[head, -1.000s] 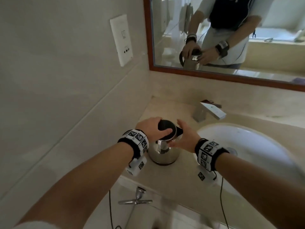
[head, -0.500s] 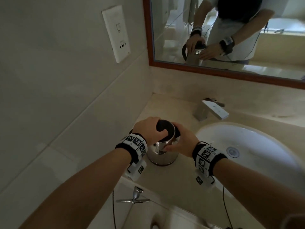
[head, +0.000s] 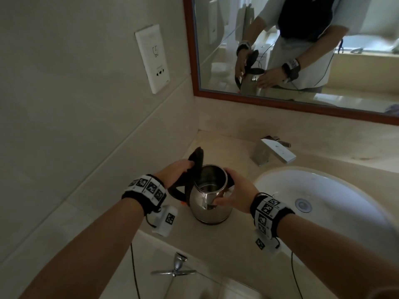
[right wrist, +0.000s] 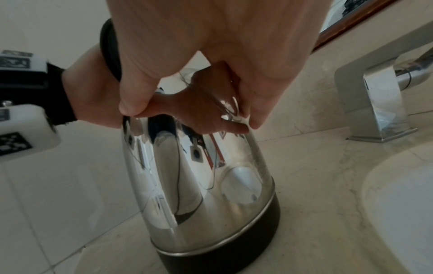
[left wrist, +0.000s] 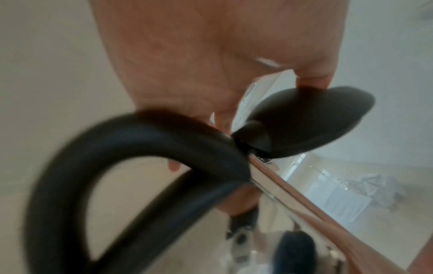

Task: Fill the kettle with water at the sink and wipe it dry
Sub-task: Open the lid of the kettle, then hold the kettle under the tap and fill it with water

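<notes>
Comparing with half a second ago: the lid (head: pixel 197 159) was down over the kettle's mouth; it now stands swung up on its hinge.
Kettle position: the kettle (head: pixel 210 198) sits upright on the counter (head: pixel 233 240), left of the basin (head: pixel 336 214) and short of the tap (head: pixel 272 151). It has not shifted.
Left hand: your left hand (head: pixel 177 172) is at the hinge end, above the black handle (left wrist: pixel 131 166). The left wrist view shows a fingertip touching the back of the raised lid; whether the other fingers curl round the handle, you cannot tell.
Right hand: your right hand (head: pixel 238 193) steadies the steel body, thumb and fingers curved round the upper wall just under the rim.
Interior: bare metal shows inside; no water visible.
Meaning for task: the mouth is open, so filling can start. Judged early stage: nothing filled, nothing wiped.
Next, as judgement: the kettle must go under the tap's spout, over the basin.
Risk: the lid may drop shut if released.
</notes>
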Action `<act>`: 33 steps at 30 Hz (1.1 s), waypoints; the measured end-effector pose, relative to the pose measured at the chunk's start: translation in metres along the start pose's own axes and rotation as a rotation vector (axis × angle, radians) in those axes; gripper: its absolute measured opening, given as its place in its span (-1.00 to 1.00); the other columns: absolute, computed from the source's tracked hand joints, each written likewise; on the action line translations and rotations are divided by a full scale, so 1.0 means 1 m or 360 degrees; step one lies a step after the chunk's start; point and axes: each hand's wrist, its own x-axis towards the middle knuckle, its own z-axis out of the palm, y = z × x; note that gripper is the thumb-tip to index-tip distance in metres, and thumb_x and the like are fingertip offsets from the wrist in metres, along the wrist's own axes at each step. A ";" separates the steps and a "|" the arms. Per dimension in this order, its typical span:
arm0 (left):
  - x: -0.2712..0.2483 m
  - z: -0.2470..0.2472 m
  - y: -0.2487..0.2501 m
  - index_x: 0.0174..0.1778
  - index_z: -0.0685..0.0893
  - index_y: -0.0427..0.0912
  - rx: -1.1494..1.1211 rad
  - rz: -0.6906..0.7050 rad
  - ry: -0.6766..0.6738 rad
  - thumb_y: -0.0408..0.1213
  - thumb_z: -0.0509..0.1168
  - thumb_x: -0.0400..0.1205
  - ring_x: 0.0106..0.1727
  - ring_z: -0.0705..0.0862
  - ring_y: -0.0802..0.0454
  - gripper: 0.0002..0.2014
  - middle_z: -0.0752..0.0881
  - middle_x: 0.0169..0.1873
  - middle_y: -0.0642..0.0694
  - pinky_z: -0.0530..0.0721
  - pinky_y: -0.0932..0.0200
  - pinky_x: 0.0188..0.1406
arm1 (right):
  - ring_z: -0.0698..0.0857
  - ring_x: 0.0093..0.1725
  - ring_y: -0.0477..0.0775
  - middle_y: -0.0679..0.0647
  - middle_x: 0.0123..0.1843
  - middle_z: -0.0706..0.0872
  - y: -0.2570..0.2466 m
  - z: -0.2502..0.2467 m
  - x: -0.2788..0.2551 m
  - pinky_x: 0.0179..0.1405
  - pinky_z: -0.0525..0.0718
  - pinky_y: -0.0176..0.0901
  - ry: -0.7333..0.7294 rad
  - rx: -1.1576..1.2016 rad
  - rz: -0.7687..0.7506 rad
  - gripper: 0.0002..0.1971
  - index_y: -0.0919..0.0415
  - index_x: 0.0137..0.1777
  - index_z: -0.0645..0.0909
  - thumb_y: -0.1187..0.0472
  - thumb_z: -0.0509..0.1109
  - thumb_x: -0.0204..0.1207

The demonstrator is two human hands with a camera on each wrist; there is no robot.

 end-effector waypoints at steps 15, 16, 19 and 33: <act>0.005 -0.017 -0.006 -0.20 0.68 -0.20 0.0304 -0.0239 -0.0211 0.14 -0.04 0.73 -0.16 0.70 -0.12 -0.44 0.75 -0.26 -0.22 0.58 0.10 0.13 | 0.62 0.30 0.01 -0.08 0.34 0.63 0.006 0.003 0.009 0.36 0.60 0.03 -0.0064 -0.0082 0.0052 0.06 -0.05 0.58 0.26 -0.07 0.70 0.05; 0.005 -0.017 -0.006 -0.19 0.68 -0.20 0.0287 -0.0243 -0.0229 0.13 -0.03 0.73 -0.16 0.70 -0.13 -0.46 0.75 -0.26 -0.23 0.59 0.10 0.10 | 0.62 0.29 0.01 -0.08 0.34 0.63 0.006 0.003 0.009 0.36 0.61 0.05 -0.0070 -0.0083 0.0053 0.06 -0.05 0.57 0.26 -0.07 0.70 0.04; 0.004 -0.016 -0.007 -0.19 0.66 -0.20 0.0227 -0.0241 -0.0242 0.09 -0.02 0.74 -0.25 0.69 -0.09 -0.49 0.74 -0.33 -0.19 0.63 0.15 -0.01 | 0.62 0.27 0.00 -0.09 0.33 0.62 0.007 0.003 0.010 0.33 0.64 0.07 -0.0080 -0.0076 0.0030 0.07 -0.06 0.57 0.26 -0.08 0.69 0.02; -0.008 0.034 0.017 -0.14 0.64 -0.17 0.0117 -0.0200 -0.0316 0.11 0.01 0.70 -0.15 0.60 -0.16 -0.54 0.65 -0.23 -0.25 0.56 0.15 -0.12 | 0.63 0.11 -0.06 -0.14 0.19 0.65 0.030 -0.039 -0.019 0.23 0.64 -0.05 -0.0026 -0.0083 0.0041 -0.03 -0.07 0.54 0.36 0.10 0.75 0.11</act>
